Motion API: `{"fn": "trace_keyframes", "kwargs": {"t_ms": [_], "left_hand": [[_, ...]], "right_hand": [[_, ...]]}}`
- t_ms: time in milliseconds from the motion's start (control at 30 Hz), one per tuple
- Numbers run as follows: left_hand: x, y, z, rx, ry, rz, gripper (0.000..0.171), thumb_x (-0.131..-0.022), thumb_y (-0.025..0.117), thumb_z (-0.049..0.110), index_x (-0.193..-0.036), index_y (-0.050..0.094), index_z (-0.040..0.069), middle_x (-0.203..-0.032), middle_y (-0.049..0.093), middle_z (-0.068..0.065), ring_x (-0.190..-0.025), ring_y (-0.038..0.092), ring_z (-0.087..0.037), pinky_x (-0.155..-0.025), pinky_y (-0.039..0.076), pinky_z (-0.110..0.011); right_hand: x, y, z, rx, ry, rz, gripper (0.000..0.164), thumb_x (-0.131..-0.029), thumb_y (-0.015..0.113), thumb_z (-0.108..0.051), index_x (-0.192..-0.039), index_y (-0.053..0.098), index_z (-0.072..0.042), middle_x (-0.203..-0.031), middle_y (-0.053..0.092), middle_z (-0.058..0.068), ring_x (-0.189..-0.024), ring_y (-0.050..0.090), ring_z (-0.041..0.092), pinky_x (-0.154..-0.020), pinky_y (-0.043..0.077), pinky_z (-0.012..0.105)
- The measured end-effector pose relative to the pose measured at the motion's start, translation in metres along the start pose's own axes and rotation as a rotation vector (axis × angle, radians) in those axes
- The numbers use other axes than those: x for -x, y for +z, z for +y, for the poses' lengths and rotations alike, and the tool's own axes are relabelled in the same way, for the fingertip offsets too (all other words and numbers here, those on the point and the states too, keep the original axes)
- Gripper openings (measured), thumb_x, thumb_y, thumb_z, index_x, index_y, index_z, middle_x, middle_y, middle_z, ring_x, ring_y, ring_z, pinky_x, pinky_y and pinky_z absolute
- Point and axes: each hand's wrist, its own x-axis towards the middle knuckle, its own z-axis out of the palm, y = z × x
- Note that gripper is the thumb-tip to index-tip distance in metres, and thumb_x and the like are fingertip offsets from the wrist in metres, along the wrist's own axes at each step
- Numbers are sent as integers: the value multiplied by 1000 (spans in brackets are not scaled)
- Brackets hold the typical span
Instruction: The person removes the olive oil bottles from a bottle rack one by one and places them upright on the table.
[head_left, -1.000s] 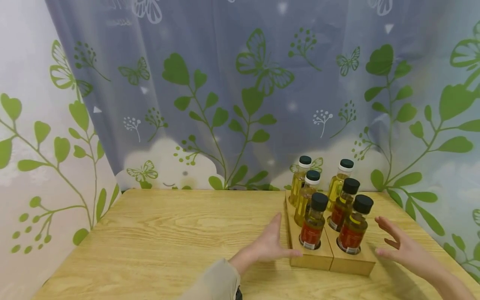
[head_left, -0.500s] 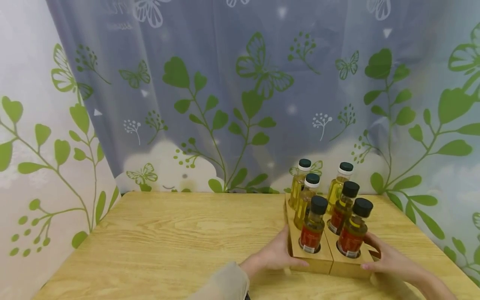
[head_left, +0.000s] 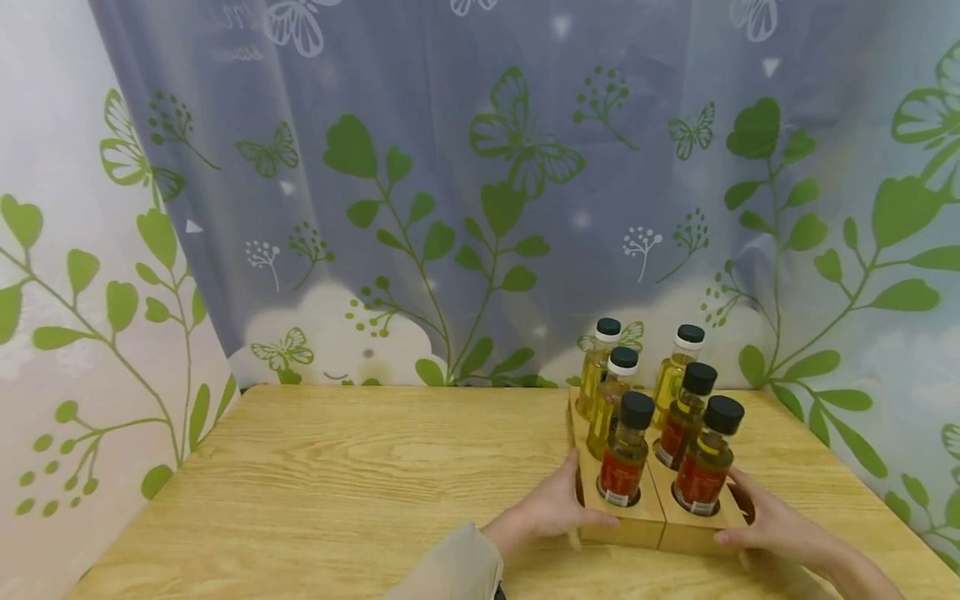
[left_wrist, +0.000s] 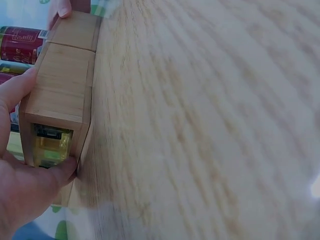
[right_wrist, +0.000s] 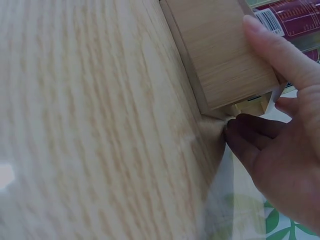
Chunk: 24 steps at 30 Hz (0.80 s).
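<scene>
Two narrow wooden bottle racks stand side by side at the right of the table in the head view. In the left rack [head_left: 621,531] and the right rack [head_left: 701,537] stand several glass bottles of yellow oil. The front bottles [head_left: 622,471] have red labels and black caps; clear ones [head_left: 594,371] behind have dark green caps with white rings. My left hand [head_left: 547,504] grips the left rack's front corner, thumb on the front and fingers along the open side. My right hand [head_left: 780,521] holds the right rack's outer front corner, thumb at the top edge, fingertips low at its side.
The light wood-grain table [head_left: 337,483] stretches left of the racks. Behind it hangs a blue-grey curtain [head_left: 420,208] printed with green leaves and butterflies, close to the rear bottles. A similar pale sheet [head_left: 82,367] hangs at the left.
Both hands have come in from beside the racks and taken hold of their outer front corners. The racks and bottles have hardly moved.
</scene>
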Motion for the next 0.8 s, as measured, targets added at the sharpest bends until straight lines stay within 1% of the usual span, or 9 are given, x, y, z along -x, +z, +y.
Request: {"fn": "trace_keyframes", "kwargs": {"t_ms": [133, 233, 300, 333, 400, 467, 533, 733, 800], "left_hand": [[1, 1, 0, 25, -24, 5, 105, -72, 79, 37, -149, 13, 10, -149, 27, -13, -132, 33, -30, -102, 33, -45], [1, 1, 0, 56, -32, 4, 104, -72, 79, 38, -149, 15, 12, -148, 28, -13, -132, 33, -31, -102, 32, -47], [1, 0, -1, 84, -35, 3, 103, -73, 79, 37, -149, 15, 12, -149, 27, -13, -132, 32, -31, -102, 31, -48], [1, 0, 0, 98, -33, 2, 102, -73, 79, 36, -149, 15, 12, -149, 26, -13, -133, 30, -32, -103, 30, -49], [1, -2, 0, 123, -28, -1, 102, -73, 79, 34, -149, 15, 10, -150, 24, -13, -134, 28, -32, -104, 28, -50], [1, -3, 0, 142, -26, -5, 102, -74, 79, 31, -149, 14, 9, -150, 23, -14, -134, 26, -33, -105, 27, -50], [1, -3, 0, 152, -26, -9, 102, -74, 79, 29, -149, 14, 7, -151, 22, -15, -135, 25, -33, -105, 25, -50], [1, -2, 0, 187, -31, -25, 103, -73, 80, 24, -149, 14, 5, -151, 20, -16, -136, 22, -35, -107, 21, -52], [1, -2, 0, 202, -33, -31, 103, -73, 80, 22, -149, 14, 5, -151, 20, -16, -136, 21, -36, -107, 21, -52]], "right_hand": [[1, 1, 0, 2, 44, 8, 97, -85, 68, -23, -139, 0, 18, -135, 14, 48, -121, 27, 60, -89, 42, 46], [1, 1, -1, 8, 51, 20, 98, -83, 70, -21, -139, 1, 19, -135, 15, 48, -121, 27, 59, -90, 39, 54], [0, 1, -2, -7, 61, 21, 98, -83, 70, -21, -139, 1, 19, -136, 15, 47, -122, 26, 58, -91, 39, 51], [0, 1, -3, -22, 67, 19, 98, -82, 71, -20, -139, 1, 18, -136, 15, 47, -123, 25, 58, -92, 40, 47], [-1, -1, -4, -58, 59, 9, 98, -83, 70, -20, -139, 0, 18, -135, 16, 48, -123, 23, 58, -89, 42, 33], [-1, -3, -4, -105, 68, -5, 97, -83, 69, -19, -140, -1, 16, -136, 14, 47, -125, 19, 57, -85, 39, 21], [-1, -3, -4, -140, 66, -18, 97, -83, 69, -18, -141, -2, 16, -135, 14, 48, -126, 18, 58, -82, 37, 14], [2, -3, -2, -201, 58, -43, 95, -86, 66, -17, -141, -5, 15, -138, 7, 46, -126, 14, 58, -84, 38, 17], [2, -3, -2, -196, 58, -42, 94, -87, 66, -17, -141, -5, 14, -139, 5, 45, -127, 13, 58, -85, 37, 18]]}}
